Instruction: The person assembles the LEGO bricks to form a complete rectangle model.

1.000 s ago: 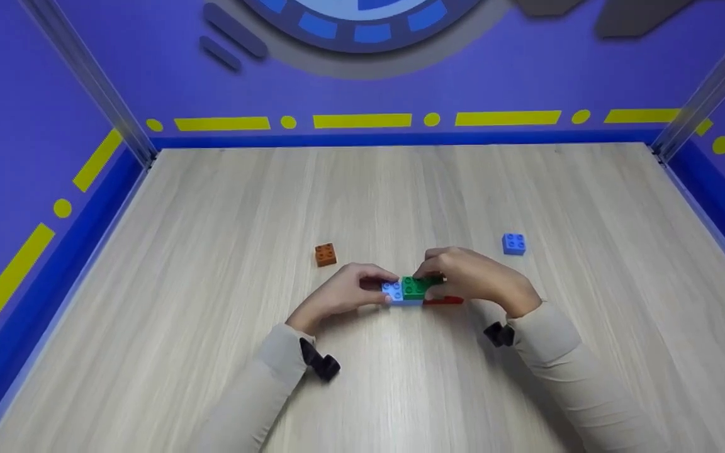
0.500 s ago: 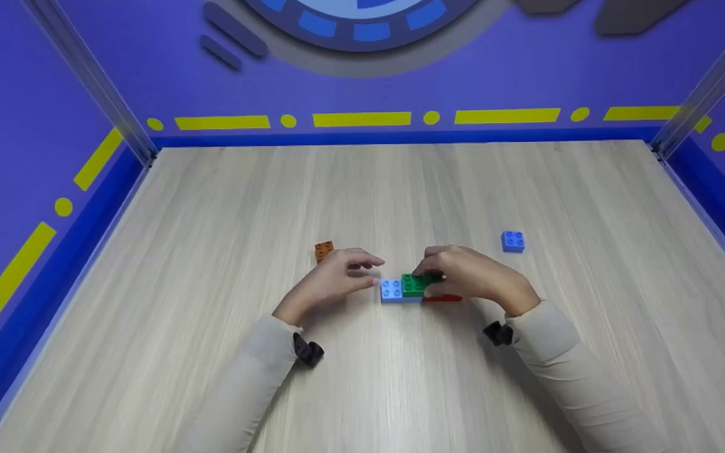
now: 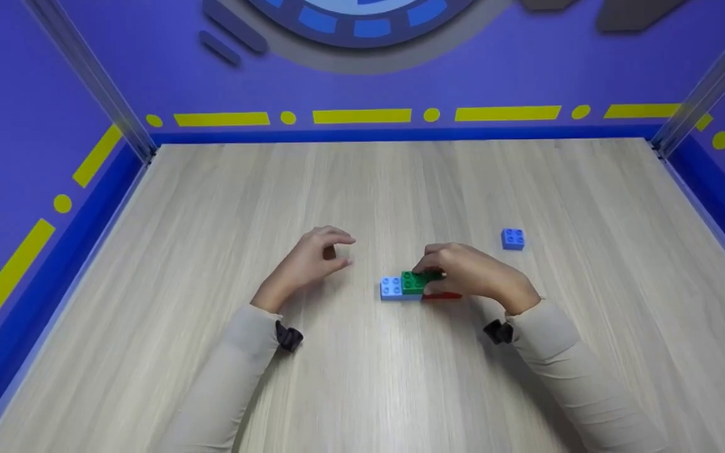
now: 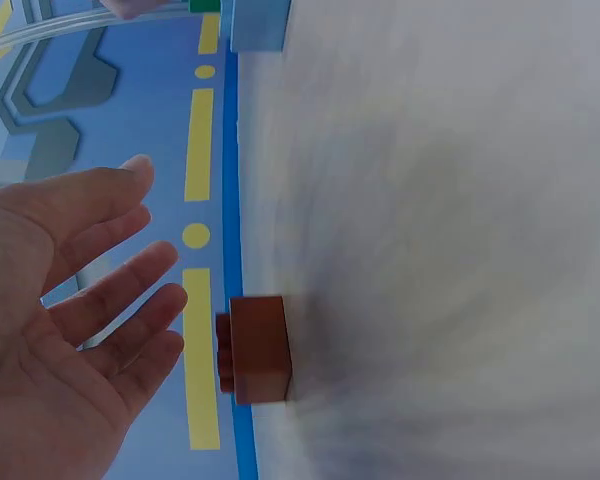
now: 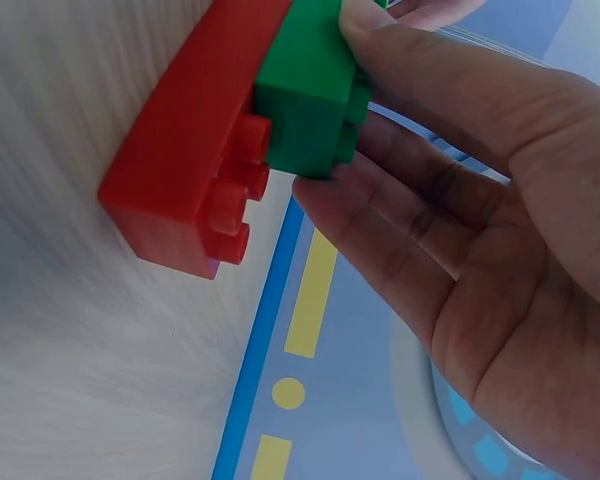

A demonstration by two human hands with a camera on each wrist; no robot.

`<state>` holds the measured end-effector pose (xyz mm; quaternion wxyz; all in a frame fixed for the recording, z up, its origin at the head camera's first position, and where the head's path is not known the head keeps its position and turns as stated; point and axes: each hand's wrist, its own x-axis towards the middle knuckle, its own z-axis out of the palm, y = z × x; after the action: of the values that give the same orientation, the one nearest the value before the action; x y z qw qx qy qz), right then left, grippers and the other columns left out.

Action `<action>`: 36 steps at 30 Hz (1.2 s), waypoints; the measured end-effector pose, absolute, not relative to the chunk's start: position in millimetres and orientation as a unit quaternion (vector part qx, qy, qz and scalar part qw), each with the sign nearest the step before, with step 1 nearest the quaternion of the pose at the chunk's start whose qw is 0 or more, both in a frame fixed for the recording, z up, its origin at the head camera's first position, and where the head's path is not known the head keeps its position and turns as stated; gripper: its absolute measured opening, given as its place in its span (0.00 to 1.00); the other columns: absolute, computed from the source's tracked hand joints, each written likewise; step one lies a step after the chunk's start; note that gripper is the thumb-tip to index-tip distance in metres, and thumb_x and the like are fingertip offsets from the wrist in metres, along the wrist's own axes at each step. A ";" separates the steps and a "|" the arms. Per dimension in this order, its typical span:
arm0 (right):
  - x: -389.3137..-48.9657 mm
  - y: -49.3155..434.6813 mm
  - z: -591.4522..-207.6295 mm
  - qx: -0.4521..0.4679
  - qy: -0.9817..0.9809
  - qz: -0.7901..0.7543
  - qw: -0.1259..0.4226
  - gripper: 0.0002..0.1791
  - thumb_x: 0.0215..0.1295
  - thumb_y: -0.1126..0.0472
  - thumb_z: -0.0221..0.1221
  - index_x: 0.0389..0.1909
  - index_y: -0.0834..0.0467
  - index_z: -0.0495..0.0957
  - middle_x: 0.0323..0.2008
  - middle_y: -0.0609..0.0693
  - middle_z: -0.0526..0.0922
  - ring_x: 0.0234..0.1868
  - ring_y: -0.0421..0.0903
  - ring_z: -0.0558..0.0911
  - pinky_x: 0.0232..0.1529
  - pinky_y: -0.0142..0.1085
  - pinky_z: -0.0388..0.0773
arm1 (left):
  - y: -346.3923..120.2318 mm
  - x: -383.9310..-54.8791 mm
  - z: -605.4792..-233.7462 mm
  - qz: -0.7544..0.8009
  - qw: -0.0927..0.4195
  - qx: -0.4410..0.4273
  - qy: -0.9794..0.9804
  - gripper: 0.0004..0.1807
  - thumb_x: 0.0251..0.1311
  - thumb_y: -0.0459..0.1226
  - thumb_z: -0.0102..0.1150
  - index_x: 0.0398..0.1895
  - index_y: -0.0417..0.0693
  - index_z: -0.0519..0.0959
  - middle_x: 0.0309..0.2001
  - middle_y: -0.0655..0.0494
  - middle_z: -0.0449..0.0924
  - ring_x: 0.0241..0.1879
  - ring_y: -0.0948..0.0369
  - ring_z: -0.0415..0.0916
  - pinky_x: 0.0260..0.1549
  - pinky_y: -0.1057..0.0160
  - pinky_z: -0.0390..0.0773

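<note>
The left hand (image 3: 303, 259), fingers parted and empty, is near the brown brick (image 4: 260, 350). The green brick (image 3: 410, 287) spans the light-blue brick (image 3: 391, 289) and red brick (image 5: 185, 125); the right hand (image 3: 472, 270) pinches it, and holding steady should stop them shifting.

Left fingers (image 4: 130, 280) now off light-blue brick (image 3: 391, 289), nearer brown brick (image 4: 259, 350)
</note>
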<state>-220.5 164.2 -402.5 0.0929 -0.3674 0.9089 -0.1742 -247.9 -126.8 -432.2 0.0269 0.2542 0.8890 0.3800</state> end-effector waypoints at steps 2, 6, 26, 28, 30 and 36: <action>-220.6 164.6 -402.3 -0.368 0.909 -0.174 0.094 0.14 0.55 0.63 0.68 0.44 0.59 0.85 0.39 0.49 0.83 0.38 0.41 0.80 0.44 0.38 0.81 | -130.3 -249.5 -433.4 0.372 0.023 0.241 0.896 0.19 0.58 0.33 0.64 0.53 0.39 0.80 0.56 0.45 0.77 0.59 0.48 0.70 0.61 0.50 0.68; -221.1 164.8 -402.0 -0.367 0.909 -0.174 0.095 0.14 0.55 0.63 0.68 0.45 0.59 0.85 0.39 0.49 0.83 0.38 0.42 0.79 0.44 0.38 0.80 | -135.5 -251.8 -434.9 0.360 0.027 0.217 0.907 0.20 0.59 0.34 0.64 0.55 0.39 0.78 0.58 0.45 0.75 0.58 0.48 0.69 0.59 0.51 0.70; -220.3 166.4 -404.6 -0.370 0.905 -0.189 0.088 0.14 0.56 0.64 0.67 0.45 0.59 0.85 0.41 0.50 0.83 0.42 0.43 0.82 0.45 0.38 0.81 | -152.3 -258.5 -436.7 0.311 0.060 0.168 0.933 0.23 0.59 0.35 0.64 0.58 0.39 0.76 0.54 0.44 0.76 0.56 0.49 0.73 0.57 0.52 0.72; -220.2 166.4 -404.7 -0.370 0.905 -0.190 0.090 0.14 0.56 0.64 0.67 0.45 0.59 0.85 0.41 0.50 0.83 0.42 0.44 0.82 0.45 0.39 0.81 | -152.8 -258.5 -436.9 0.310 0.068 0.163 0.934 0.23 0.59 0.35 0.64 0.59 0.39 0.76 0.54 0.44 0.76 0.56 0.49 0.73 0.57 0.52 0.73; -220.3 166.4 -404.9 -0.370 0.905 -0.191 0.091 0.14 0.57 0.64 0.67 0.45 0.59 0.84 0.41 0.50 0.83 0.43 0.44 0.82 0.46 0.39 0.81 | -153.1 -258.6 -437.2 0.313 0.072 0.161 0.933 0.23 0.60 0.34 0.63 0.59 0.39 0.76 0.54 0.44 0.77 0.56 0.49 0.73 0.57 0.52 0.73; -220.3 167.3 -405.4 -0.369 0.904 -0.196 0.090 0.14 0.57 0.63 0.67 0.45 0.59 0.85 0.41 0.50 0.83 0.43 0.44 0.82 0.46 0.39 0.80 | -153.6 -260.3 -439.3 0.322 0.072 0.165 0.930 0.22 0.60 0.33 0.62 0.58 0.39 0.76 0.53 0.44 0.78 0.54 0.50 0.75 0.56 0.53 0.74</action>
<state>-220.3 167.3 -405.4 0.0898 -0.3691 0.9040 -0.1960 -260.3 -153.6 -439.3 0.0722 0.1649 0.9295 0.3219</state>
